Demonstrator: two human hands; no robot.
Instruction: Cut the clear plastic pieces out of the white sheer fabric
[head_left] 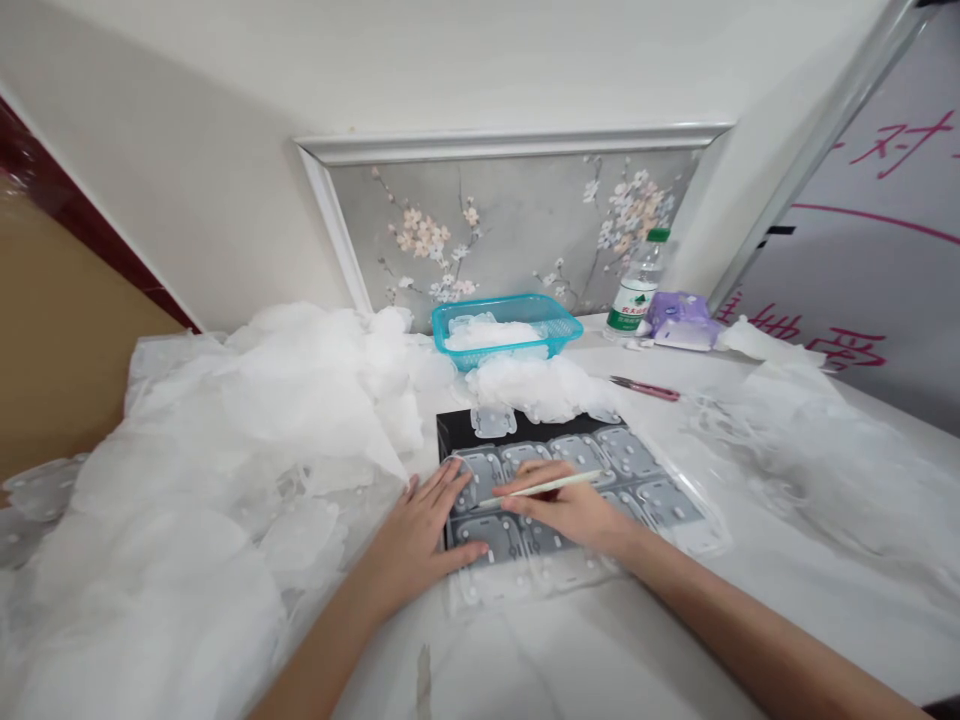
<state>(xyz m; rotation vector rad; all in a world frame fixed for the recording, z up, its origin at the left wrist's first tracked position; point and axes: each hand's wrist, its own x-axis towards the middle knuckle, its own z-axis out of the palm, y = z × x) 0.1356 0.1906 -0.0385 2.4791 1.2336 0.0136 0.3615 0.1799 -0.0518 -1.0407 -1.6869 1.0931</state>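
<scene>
On the table [525, 660], the right hand [562, 505] holds a stylus [540, 487], probably.

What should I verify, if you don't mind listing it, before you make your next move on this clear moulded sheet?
1. Left hand flat on the clear moulded sheet: ok.
2. Right hand gripping the pale stick: ok.
3. Stick's tip touching the sheet: cannot tell.
4. Far end of the black board free of loose pieces: not ok, a clear moulded piece lies there.
5. Teal plastic basket upright and holding film: ok.
6. Pink-handled tool lying apart from the hands: ok, it is beyond the black board.
</scene>
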